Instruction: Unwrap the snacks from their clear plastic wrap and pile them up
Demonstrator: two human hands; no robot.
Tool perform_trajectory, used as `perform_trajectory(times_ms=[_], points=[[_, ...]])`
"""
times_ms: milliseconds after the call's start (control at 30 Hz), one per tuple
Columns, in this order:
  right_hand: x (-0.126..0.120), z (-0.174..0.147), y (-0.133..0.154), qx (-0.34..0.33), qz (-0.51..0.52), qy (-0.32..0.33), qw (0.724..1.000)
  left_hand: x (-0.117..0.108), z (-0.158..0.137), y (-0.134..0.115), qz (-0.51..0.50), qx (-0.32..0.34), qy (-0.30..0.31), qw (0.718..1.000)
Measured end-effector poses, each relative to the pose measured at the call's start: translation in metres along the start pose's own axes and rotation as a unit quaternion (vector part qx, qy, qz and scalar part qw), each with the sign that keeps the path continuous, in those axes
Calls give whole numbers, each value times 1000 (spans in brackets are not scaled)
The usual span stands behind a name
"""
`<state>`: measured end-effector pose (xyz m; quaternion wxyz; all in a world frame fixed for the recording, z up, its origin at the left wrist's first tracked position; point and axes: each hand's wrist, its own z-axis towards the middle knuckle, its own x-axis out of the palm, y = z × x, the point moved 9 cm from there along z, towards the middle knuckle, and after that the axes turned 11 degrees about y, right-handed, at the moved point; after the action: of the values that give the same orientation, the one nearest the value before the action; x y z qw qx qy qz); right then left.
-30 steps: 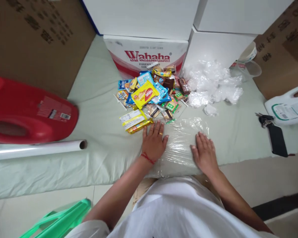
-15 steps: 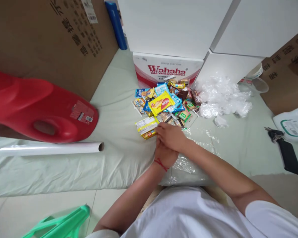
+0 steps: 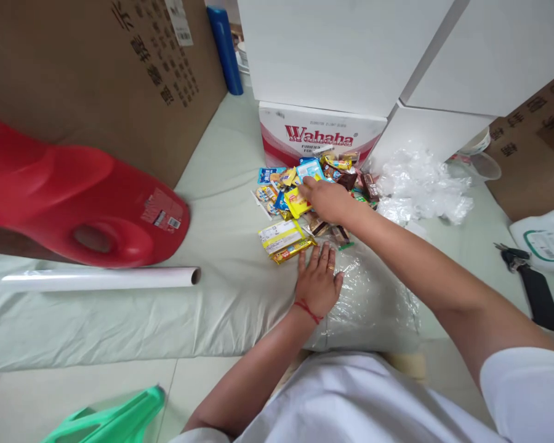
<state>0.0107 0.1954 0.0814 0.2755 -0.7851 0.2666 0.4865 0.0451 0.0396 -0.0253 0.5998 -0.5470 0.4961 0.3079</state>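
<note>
My left hand point(image 3: 318, 282), with a red cord at the wrist and a ring, lies flat with fingers spread on clear plastic film point(image 3: 367, 295). Its fingertips are just below a white-and-yellow snack packet point(image 3: 281, 236) and a thin yellow wrapped bar point(image 3: 292, 251). My right hand point(image 3: 329, 200) reaches over the snack pile, its bent fingers on a yellow wafer packet point(image 3: 296, 203); the thumb is hidden. Around it lie a light-blue packet point(image 3: 310, 168), a blue packet point(image 3: 270, 175) and a brown packet point(image 3: 340, 175).
A Wahaha carton point(image 3: 321, 132) stands behind the pile, with crumpled clear plastic point(image 3: 422, 181) to its right. On the left are a red jug point(image 3: 133, 203) and a white roll point(image 3: 101, 278). Keys point(image 3: 512, 255) and a white jug point(image 3: 547, 237) sit far right.
My hands were together beside the white-and-yellow packet. The right has moved forward onto the yellow wafer packet; the left has spread flat. The view has shifted slightly.
</note>
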Motion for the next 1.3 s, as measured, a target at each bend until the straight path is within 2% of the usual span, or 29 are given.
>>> perform_trajectory(times_ms=[133, 200, 267, 333, 433, 567, 700, 800, 867, 933, 1000, 1100, 1200, 1300], points=[[-1, 12, -12, 34, -4, 35, 999, 2, 1, 1, -3, 3, 2, 1000], [-3, 13, -7, 34, 22, 46, 998, 2, 1, 1, -10, 4, 0, 1000], [-4, 13, 13, -22, 52, 44, 997, 1, 0, 1, -14, 4, -1, 1000], [0, 12, 42, -108, 68, 37, 991, 0, 0, 1, -16, 5, -1, 1000], [19, 16, 75, -185, 68, 43, 979, 0, 1, 2, -19, 3, 7, 1000], [40, 29, 94, -200, 59, 55, 976, 1, 2, 2, -19, 4, 17, 1000], [33, 24, 97, -194, 52, 48, 979, 1, 2, 1, -10, 12, 21, 1000], [10, -4, 77, -172, 102, -4, 980, 0, 1, 2, -8, 5, 14, 1000], [-2, -32, 48, -145, 160, -52, 975, -2, 1, 2, -7, 9, 6, 1000], [3, -62, 13, -113, 220, -71, 966, -2, 1, 0, -6, 16, 4, 1000], [29, -91, -19, -63, 261, -48, 962, -2, 2, 0, -6, 18, 3, 1000], [91, -140, -43, 23, 265, 25, 964, -2, 2, 0, -6, 17, 0, 1000], [141, -198, -31, 51, 258, 94, 960, -1, 3, 0, -2, 14, 2, 1000], [163, -252, -1, -20, 283, 168, 944, -1, 3, 0, 1, 11, 3, 1000]])
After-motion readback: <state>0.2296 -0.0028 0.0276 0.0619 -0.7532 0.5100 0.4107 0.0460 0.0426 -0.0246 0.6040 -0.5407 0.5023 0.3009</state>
